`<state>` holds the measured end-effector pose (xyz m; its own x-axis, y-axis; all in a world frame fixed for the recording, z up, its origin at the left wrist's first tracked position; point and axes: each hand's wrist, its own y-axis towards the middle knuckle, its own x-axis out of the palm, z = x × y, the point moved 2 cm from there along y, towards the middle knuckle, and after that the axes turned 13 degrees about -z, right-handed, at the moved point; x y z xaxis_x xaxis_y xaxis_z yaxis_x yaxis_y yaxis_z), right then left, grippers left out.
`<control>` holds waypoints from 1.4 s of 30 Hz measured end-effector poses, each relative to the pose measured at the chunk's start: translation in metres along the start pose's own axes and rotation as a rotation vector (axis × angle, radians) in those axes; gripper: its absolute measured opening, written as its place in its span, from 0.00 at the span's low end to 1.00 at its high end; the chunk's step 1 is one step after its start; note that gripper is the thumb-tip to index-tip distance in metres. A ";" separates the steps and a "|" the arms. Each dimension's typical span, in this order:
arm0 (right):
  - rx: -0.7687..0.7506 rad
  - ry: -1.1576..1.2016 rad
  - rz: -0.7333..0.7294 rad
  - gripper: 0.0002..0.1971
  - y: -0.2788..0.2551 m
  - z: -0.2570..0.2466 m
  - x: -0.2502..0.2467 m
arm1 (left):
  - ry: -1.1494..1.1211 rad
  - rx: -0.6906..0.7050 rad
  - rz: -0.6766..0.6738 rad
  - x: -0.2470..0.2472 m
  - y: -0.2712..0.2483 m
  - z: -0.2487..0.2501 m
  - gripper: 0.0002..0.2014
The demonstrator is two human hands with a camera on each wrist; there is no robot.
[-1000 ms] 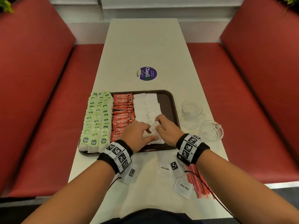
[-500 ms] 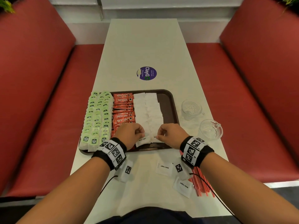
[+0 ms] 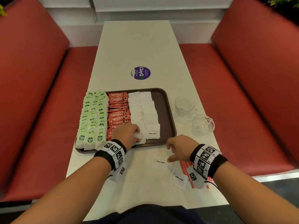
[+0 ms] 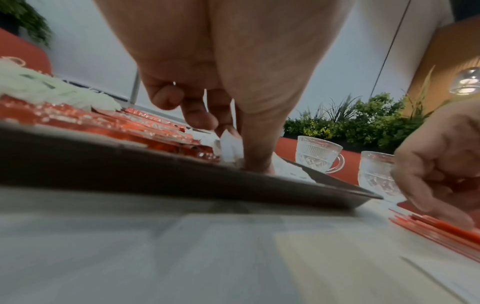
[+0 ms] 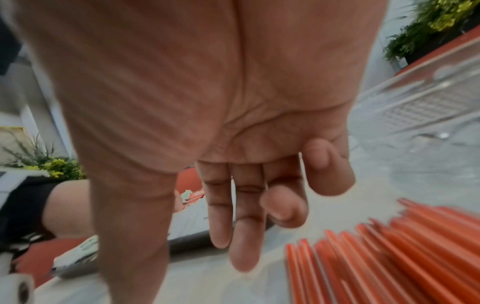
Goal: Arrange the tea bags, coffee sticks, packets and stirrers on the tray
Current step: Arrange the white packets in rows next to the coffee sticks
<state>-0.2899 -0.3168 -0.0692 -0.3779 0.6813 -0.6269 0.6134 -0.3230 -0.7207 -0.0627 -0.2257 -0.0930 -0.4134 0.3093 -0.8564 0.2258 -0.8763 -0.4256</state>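
The left hand (image 3: 127, 135) rests on the near edge of the tray (image 3: 168, 110), pinching a white packet (image 3: 139, 137) between thumb and fingers at the near end of the sugar rows (image 3: 144, 110). The right hand (image 3: 179, 149) hovers over the desk (image 3: 137, 46) just off the tray's near right corner, fingers loosely curled and holding nothing.

Below that hand, two loose sugar packets (image 3: 159, 163) lie on the desk, with red stirrers (image 3: 184, 166) beside them, partly hidden by the wrist; in the right wrist view they fan out just beside the fingertips (image 5: 245, 259).

On the tray, green tea bags (image 3: 93, 117) fill the left side, red coffee sticks (image 3: 119, 110) the middle, white packets the right.

Two glass cups (image 3: 184, 105) stand on the desk right of the tray. A round purple sticker (image 3: 140, 73) sits beyond the tray. Red benches (image 3: 32, 78) flank the desk.
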 end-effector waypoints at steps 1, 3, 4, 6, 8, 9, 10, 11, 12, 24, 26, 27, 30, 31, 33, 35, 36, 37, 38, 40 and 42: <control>0.020 -0.008 -0.008 0.25 -0.003 0.003 0.004 | 0.019 -0.003 0.034 0.000 -0.002 0.003 0.19; 0.050 -0.024 -0.020 0.27 -0.008 0.006 0.013 | 0.038 0.023 0.090 0.000 -0.007 0.013 0.19; 0.058 -0.034 -0.026 0.28 -0.010 0.007 0.018 | 0.050 0.057 0.094 0.000 -0.011 0.021 0.18; 0.065 -0.064 -0.042 0.30 -0.014 0.007 0.026 | 0.108 0.151 0.026 0.005 -0.018 0.040 0.16; 0.067 -0.109 -0.058 0.31 -0.019 0.004 0.032 | 0.161 0.251 -0.104 0.014 -0.024 0.059 0.16; 0.065 -0.139 -0.061 0.31 -0.022 0.003 0.035 | 0.187 0.289 -0.159 0.019 -0.027 0.065 0.17; 0.063 -0.172 -0.062 0.31 -0.024 0.001 0.037 | 0.218 0.316 -0.198 0.025 -0.029 0.070 0.18; 0.063 -0.209 -0.062 0.32 -0.026 -0.002 0.039 | 0.253 0.332 -0.222 0.030 -0.030 0.074 0.21; 0.067 -0.246 -0.065 0.32 -0.027 -0.004 0.041 | 0.285 0.344 -0.234 0.034 -0.030 0.077 0.23; 0.044 -0.308 -0.141 0.22 -0.025 -0.015 0.053 | 0.415 0.342 -0.323 0.050 -0.030 0.092 0.22; 0.005 -0.258 -0.113 0.18 -0.027 -0.015 0.052 | 0.412 0.357 -0.332 0.048 -0.031 0.091 0.19; -0.009 -0.215 -0.095 0.16 -0.028 -0.015 0.051 | 0.383 0.360 -0.327 0.046 -0.031 0.090 0.17; -0.044 -0.007 -0.026 0.11 -0.027 -0.012 0.046 | 0.205 0.347 -0.275 0.033 -0.031 0.082 0.09; -0.052 0.064 0.004 0.07 -0.026 -0.011 0.044 | 0.144 0.337 -0.244 0.027 -0.031 0.078 0.07; -0.061 0.173 0.071 0.04 -0.023 -0.008 0.038 | 0.052 0.324 -0.174 0.018 -0.031 0.070 0.07; -0.084 0.266 0.149 0.04 -0.021 -0.008 0.030 | -0.034 0.304 -0.120 0.010 -0.032 0.061 0.08; -0.105 0.310 0.182 0.05 -0.021 -0.009 0.026 | -0.078 0.294 -0.100 0.007 -0.032 0.058 0.09; -0.128 0.343 0.209 0.07 -0.019 -0.009 0.023 | -0.121 0.290 -0.082 0.005 -0.032 0.055 0.10; -0.149 0.351 0.232 0.09 -0.017 -0.011 0.020 | -0.162 0.289 -0.066 0.004 -0.033 0.054 0.10; -0.175 0.346 0.281 0.10 -0.011 -0.014 0.014 | -0.239 0.285 -0.057 0.003 -0.033 0.051 0.10; -0.197 0.389 0.347 0.10 -0.005 -0.015 0.006 | -0.278 0.280 -0.084 0.003 -0.031 0.047 0.09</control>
<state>-0.2848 -0.3005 -0.0648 0.1308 0.7614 -0.6350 0.7886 -0.4681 -0.3988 -0.1126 -0.2147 -0.0689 -0.6518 0.3060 -0.6939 -0.0522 -0.9309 -0.3614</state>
